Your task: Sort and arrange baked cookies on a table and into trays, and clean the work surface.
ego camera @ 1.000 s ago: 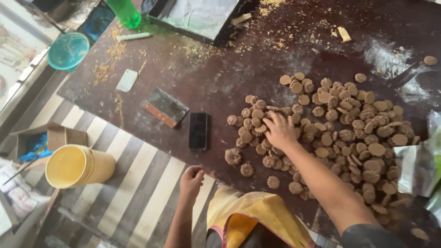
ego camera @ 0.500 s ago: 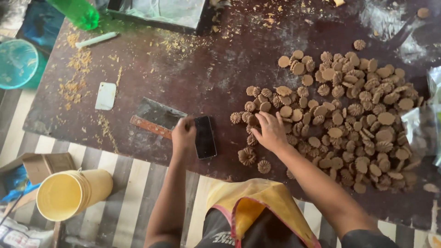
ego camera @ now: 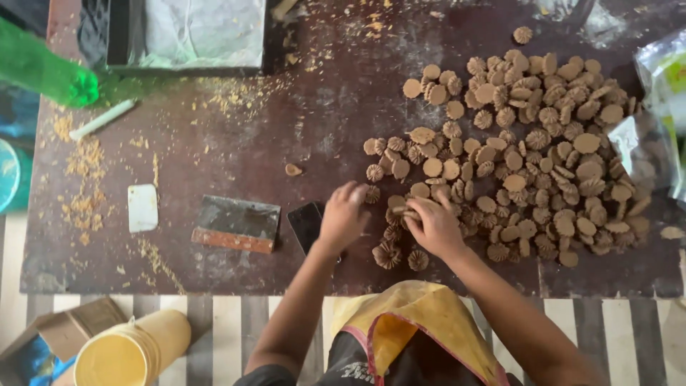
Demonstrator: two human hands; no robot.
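A large heap of small round brown ridged pieces [ego camera: 529, 143] lies on the right half of a dark brown table [ego camera: 236, 150]. My right hand [ego camera: 432, 225] rests at the heap's near left edge, fingers curled over a few of the pieces. My left hand [ego camera: 343, 214] is right beside it, fingers bent down on the table at the heap's edge, covering part of a black phone [ego camera: 306, 223]. Whether the left hand holds a piece is hidden. One stray brown piece [ego camera: 292, 170] lies apart to the left.
A dark flat block with an orange edge [ego camera: 236, 223] and a white scraper card [ego camera: 142, 207] lie left of the phone. A dark tray [ego camera: 187, 36], a green bottle [ego camera: 46, 71], a yellow bucket [ego camera: 125, 350] and clear bags [ego camera: 657, 121] surround the table. Crumbs litter the left side.
My left hand came up from below the table, passed over the phone and now sits next to my right hand at the heap's edge. The view shifted closer.
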